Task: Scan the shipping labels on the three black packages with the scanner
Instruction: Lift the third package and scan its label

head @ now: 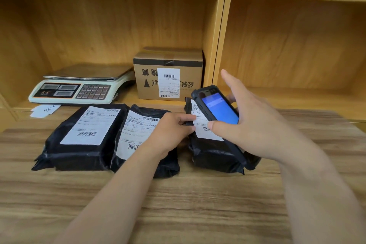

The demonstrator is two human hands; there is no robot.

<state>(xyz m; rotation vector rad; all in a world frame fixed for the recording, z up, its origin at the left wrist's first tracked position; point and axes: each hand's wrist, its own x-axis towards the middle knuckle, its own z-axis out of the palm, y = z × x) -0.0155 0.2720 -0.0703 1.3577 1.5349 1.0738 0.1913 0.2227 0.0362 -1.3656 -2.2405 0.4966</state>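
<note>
Forearms reach over the desk (178, 204): the left hand (170, 130) pinches the right package (213, 154) tilted up, likely to show its label (204, 125), while the right hand (251, 123) clasps the scanner (215, 107) just above.

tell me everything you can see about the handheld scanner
The scanner is a phone-like handheld in a thick black rugged case, its screen lit blue. The right hand grips it, thumb on its near edge, fingers behind. It is tilted over the rightmost black package, covering part of that package's white label, whose edge the left hand pinches.
</note>
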